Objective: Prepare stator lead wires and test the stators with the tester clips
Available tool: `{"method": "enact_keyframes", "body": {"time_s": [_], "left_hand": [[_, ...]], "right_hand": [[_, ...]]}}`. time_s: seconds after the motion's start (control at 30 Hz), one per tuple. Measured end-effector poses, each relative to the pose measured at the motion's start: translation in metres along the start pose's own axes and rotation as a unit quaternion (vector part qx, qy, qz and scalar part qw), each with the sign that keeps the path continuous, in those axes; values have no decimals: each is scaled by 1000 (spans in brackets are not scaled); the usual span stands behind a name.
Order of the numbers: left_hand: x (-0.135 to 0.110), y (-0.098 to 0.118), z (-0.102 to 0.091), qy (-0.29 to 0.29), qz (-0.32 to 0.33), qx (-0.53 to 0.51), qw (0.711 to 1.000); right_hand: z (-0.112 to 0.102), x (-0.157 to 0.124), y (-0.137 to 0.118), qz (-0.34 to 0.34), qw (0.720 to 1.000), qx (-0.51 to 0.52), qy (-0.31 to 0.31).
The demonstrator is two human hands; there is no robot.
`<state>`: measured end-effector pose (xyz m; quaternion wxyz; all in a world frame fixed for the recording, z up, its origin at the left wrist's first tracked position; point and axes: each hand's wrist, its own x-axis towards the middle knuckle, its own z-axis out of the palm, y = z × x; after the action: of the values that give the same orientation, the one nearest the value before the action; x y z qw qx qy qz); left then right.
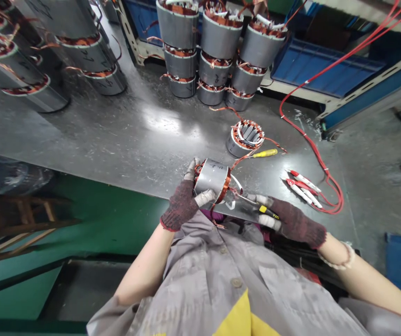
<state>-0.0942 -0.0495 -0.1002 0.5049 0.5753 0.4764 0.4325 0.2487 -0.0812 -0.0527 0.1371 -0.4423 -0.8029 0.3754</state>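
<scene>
The left hand (183,205) wraps its fingers round a motor coil (212,179) above the table (134,140) edge while the right hand (291,221) clasps a thin tool (252,201) at its wire end, so this piece seems mid-work, another coil (245,138) lying behind it.
</scene>
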Motion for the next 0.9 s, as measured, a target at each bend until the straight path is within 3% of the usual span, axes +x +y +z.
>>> {"method": "enact_keyframes", "body": {"time_s": [0.1, 0.2, 0.33, 0.5, 0.6, 0.67, 0.7, 0.73, 0.77, 0.87, 0.9], "left_hand": [[0, 1, 0, 3, -1, -1, 1000], [-1, 1, 0, 4, -3, 0, 1000], [-1, 1, 0, 3, 0, 10, 1000], [0, 2, -1, -1, 1, 21, 1000], [0, 2, -1, -1, 2, 20, 1000], [-1, 2, -1, -1, -1, 16, 1000], [-1, 2, -1, -1, -2, 16, 1000], [-1, 2, -2, 0, -5, 18, 1000], [-1, 3, -2, 0, -8, 21, 1000], [-1, 6, -2, -2, -12, 32, 999], [-1, 7, -2, -2, -11, 34, 999]], "right_hand": [[1, -2, -3, -61, 981, -178, 48], [11, -5, -1, -72, 961, -258, 70], [20, -5, 0, -73, 956, -270, 86], [14, -1, 0, -92, 959, -257, 82], [13, 0, 4, -70, 981, -166, 71], [21, -1, 7, -32, 999, -2, 26], [29, -3, 8, -4, 993, 115, -4], [40, -5, 8, 29, 968, 246, -33], [52, -7, 7, 63, 920, 380, -64], [89, -12, 3, 108, 710, 684, -129], [96, -13, 2, 112, 665, 725, -140]]}}
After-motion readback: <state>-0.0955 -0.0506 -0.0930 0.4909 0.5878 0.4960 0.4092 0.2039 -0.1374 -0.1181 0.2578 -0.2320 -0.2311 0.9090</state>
